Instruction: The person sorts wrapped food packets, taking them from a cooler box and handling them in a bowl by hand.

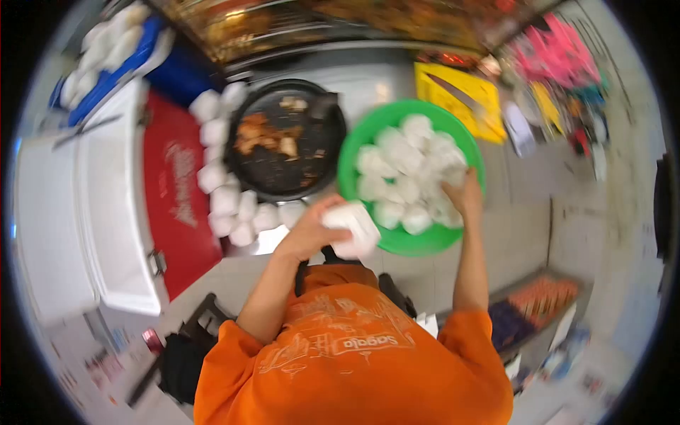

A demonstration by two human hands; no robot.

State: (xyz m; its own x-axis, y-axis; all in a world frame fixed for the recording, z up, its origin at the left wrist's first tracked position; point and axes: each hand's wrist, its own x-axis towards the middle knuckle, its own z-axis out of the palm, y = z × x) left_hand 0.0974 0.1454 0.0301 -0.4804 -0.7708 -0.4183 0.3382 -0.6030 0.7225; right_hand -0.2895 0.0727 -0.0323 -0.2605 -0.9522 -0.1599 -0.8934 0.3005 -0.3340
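My left hand (pixel 312 231) is closed around a white, boxy wrapped packet (pixel 352 230), which it holds up in front of my waist. A wide green basin (pixel 407 244) to its right contains many similar white packets (pixel 404 156). My right hand (pixel 464 195) reaches over the right side of the basin, with its thumb and fingers apart against the packets there. Motion blur softens that hand, and its fingertips are partly hidden among the packets. More white packets (pixel 225 200) stand in stacked rows between the round black pan and the red cooler.
The black pan (pixel 283 188) holds brown food pieces. Left of it stands an opened red and white cooler (pixel 180 184). A knife lies on a yellow board (pixel 489 131) behind the basin. Pink bags (pixel 556 53) sit at the far right, and a glass display case (pixel 340 25) spans the back.
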